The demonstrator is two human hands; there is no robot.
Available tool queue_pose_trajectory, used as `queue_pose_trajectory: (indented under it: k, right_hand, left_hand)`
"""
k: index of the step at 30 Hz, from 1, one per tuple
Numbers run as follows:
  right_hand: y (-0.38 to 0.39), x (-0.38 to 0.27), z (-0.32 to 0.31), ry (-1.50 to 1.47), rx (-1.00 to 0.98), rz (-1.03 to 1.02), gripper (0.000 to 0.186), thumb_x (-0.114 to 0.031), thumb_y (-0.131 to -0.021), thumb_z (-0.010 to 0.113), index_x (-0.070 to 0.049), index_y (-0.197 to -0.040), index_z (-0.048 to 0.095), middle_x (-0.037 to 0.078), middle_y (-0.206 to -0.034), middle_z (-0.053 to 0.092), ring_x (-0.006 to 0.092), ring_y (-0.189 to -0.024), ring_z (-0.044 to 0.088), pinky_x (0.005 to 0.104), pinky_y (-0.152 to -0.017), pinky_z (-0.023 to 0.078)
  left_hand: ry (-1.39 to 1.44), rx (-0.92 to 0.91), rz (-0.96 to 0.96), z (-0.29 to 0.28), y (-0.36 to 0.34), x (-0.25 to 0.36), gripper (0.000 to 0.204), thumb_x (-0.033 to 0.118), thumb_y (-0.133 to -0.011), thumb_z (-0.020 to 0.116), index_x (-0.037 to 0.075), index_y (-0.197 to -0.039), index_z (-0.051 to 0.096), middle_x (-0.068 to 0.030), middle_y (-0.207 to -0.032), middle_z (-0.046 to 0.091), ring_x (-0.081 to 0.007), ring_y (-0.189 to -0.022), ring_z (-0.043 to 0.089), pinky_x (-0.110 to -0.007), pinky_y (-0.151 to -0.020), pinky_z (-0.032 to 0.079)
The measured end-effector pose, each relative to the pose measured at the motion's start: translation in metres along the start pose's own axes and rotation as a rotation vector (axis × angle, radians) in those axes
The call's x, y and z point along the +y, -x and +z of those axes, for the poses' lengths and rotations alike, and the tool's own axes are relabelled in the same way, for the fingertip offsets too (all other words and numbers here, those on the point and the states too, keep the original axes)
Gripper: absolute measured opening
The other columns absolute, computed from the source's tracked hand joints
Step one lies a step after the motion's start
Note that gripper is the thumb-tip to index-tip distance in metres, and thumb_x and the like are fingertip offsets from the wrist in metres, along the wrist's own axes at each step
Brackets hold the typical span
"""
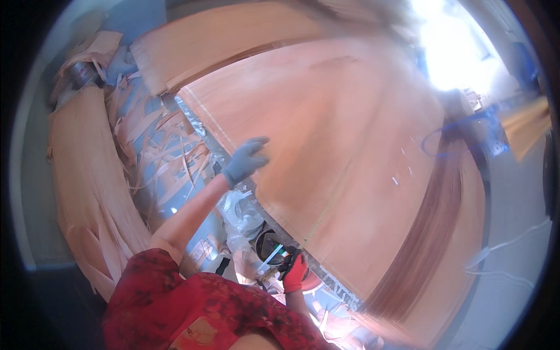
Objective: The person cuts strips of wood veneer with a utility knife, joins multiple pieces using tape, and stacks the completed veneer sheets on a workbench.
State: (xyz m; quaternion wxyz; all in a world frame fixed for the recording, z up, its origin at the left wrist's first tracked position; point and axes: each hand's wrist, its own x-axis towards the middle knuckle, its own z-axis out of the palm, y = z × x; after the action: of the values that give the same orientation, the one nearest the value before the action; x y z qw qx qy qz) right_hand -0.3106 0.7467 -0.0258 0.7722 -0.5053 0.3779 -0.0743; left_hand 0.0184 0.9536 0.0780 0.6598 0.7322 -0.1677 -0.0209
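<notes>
A wide, thin sheet of reddish-tan wood veneer [350, 151] covers the table in front of me. My left hand [246, 161], in a grey glove, is open over the sheet's left edge, fingers stretched toward its middle. At the near edge my right hand [296, 274] wears a red glove. Its fingers are closed at a dark shape, and I cannot make out what they hold. A thin pale line [318, 226] runs from beside that hand up across the veneer. A round black container [268, 245] with a light stick-like thing in it sits just left of the right hand.
Veneer strips [166, 154] litter the floor on the left, beside a long veneer stack [93, 181]. Clear crumpled plastic [239, 213] hangs at the table's near edge. Another veneer piece [233, 44] lies at the far left; a darker brown band [429, 233] runs down the right.
</notes>
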Motion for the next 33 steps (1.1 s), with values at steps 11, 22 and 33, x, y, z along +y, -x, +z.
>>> queue_pose_trajectory:
  k: [11,22,33]
  right_hand:
    - [-0.048,0.025,-0.049,-0.305,-0.316,0.138,0.046,-0.047,-0.104,0.052,-0.004,-0.114,0.065,0.003,-0.074,0.058,0.0177,-0.059,0.058,0.0319,-0.053,0.05]
    - [-0.064,0.051,-0.111,-0.401,-0.669,0.081,0.045,-0.042,-0.104,0.053,-0.003,-0.124,0.062,0.009,-0.099,0.066,0.0227,-0.085,0.064,0.0375,-0.075,0.053]
    - [-0.041,0.052,-0.121,-0.159,-0.625,0.026,0.046,-0.04,-0.103,0.055,-0.003,-0.13,0.06,0.012,-0.116,0.066,0.0251,-0.102,0.063,0.0388,-0.089,0.05]
  left_hand:
    - [-0.16,-0.371,0.69,0.327,0.083,0.135,0.028,0.006,-0.085,0.063,-0.004,-0.111,0.061,-0.0258,-0.137,0.056,-0.041,-0.121,0.059,-0.043,-0.098,0.051]
    - [-0.331,-0.567,0.604,0.459,0.173,0.121,0.023,0.006,-0.08,0.06,-0.004,-0.101,0.06,-0.0245,-0.134,0.056,-0.0416,-0.115,0.059,-0.047,-0.096,0.05]
    - [-0.754,-0.882,0.457,0.501,0.236,0.058,0.032,0.02,-0.086,0.061,-0.003,-0.109,0.065,-0.0245,-0.137,0.057,-0.039,-0.119,0.06,-0.044,-0.098,0.05]
